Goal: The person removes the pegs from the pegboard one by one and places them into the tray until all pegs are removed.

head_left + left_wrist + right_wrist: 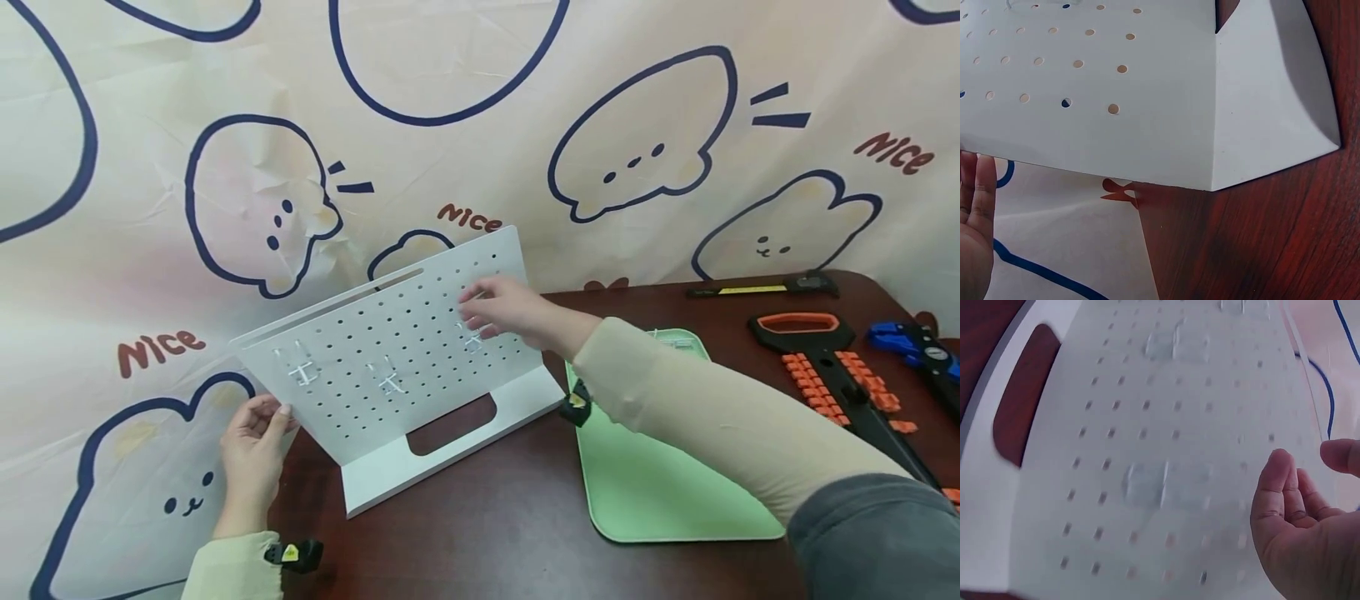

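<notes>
A white pegboard stand [405, 333] leans back on its folded base, a long cut-out near its lower edge. Three clear plastic hooks are mounted on it: one at the left [303, 372], one in the middle [391, 382], one at the right [472, 340]. My left hand [255, 446] holds the board's left edge; in the left wrist view its fingertips go behind that edge [979, 194]. In front of the board's upper right part is my right hand [506, 310], fingers loosely bent and nothing between them, close to the right hook [1166, 485].
Right of the stand, a light green tray [660, 483] lies partly under my right arm, with small clear pieces [678, 337] at its far end. Farther right are an orange-and-black tool rack [840, 375], a blue-and-black tool [911, 346] and a black-and-yellow tool [765, 288]. A printed curtain hangs behind.
</notes>
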A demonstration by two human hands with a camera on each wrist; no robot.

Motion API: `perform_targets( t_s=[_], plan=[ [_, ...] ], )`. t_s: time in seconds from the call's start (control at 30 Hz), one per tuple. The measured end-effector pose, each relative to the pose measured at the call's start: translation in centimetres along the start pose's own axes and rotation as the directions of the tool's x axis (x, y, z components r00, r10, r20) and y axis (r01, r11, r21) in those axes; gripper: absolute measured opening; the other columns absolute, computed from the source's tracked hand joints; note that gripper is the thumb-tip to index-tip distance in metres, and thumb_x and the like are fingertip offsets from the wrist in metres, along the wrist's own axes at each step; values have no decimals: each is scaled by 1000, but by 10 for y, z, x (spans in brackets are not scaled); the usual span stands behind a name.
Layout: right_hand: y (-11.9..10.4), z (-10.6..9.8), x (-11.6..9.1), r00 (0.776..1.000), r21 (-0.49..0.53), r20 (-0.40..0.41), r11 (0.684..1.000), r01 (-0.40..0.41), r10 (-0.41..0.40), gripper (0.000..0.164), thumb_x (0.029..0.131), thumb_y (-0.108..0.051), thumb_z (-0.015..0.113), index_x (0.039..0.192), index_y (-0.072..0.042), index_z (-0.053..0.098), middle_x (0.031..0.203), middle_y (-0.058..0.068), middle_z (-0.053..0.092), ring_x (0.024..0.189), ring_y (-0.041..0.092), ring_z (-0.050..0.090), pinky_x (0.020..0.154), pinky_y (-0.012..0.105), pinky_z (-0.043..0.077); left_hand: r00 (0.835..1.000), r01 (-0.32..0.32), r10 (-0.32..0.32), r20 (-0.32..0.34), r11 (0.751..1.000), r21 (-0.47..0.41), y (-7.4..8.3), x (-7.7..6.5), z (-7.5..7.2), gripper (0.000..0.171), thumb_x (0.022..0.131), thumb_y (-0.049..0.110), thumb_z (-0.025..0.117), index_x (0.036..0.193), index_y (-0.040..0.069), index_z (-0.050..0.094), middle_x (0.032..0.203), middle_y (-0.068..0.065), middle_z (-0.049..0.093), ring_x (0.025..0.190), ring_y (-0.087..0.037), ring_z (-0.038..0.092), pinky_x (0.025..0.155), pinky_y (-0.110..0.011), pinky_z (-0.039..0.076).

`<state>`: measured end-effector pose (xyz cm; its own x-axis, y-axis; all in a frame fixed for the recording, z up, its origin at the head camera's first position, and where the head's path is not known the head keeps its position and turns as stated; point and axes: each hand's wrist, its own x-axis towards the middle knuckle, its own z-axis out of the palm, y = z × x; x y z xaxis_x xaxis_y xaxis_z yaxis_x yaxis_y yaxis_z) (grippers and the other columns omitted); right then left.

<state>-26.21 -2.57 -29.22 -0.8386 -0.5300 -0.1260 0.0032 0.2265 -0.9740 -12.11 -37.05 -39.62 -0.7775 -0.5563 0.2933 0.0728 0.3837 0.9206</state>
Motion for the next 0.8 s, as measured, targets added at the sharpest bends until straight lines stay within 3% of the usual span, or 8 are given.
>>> perform_targets(
  t_s=[0.23, 0.47, 0.67, 0.8],
  plan=[
    [-22, 45, 14, 993, 12, 114, 999, 30, -31, 29, 105, -14, 62, 131, -1, 60, 126, 16, 66, 117, 33, 66, 86, 31, 60, 999, 14, -15, 39, 1000, 2, 0, 2, 2, 15, 104, 4, 61, 117, -2, 59, 96, 10, 62, 85, -2, 62, 77, -9, 52],
    [-31, 104, 28, 986, 21, 161, 999, 44, -47, 24, 101, -15, 69, 121, -2, 65, 108, 8, 69, 108, 31, 70, 77, 28, 61, 1000, 19, -19, 23, 1000, -5, -2, 4, -1, 12, 103, 2, 60, 115, 0, 60, 95, 10, 62, 83, -2, 62, 76, -9, 52],
    [-30, 153, 30, 985, 32, 170, 999, -35, 29, 21, 101, -22, 70, 112, -3, 68, 101, 12, 73, 99, 30, 73, 77, 32, 62, 1000, 6, -6, 12, 998, -62, 0, 0, -4, 12, 102, 0, 61, 114, -1, 62, 94, 6, 64, 82, -5, 63, 76, -10, 54],
    [-33, 176, 28, 985, 103, 148, 989, -107, 91, 22, 101, -21, 70, 106, 0, 72, 91, 12, 74, 92, 30, 74, 78, 35, 62, 1000, -9, 11, 17, 992, -124, 0, -1, -3, 10, 102, -1, 62, 112, -1, 63, 92, 5, 64, 80, -6, 63, 76, -11, 54]
  ],
)
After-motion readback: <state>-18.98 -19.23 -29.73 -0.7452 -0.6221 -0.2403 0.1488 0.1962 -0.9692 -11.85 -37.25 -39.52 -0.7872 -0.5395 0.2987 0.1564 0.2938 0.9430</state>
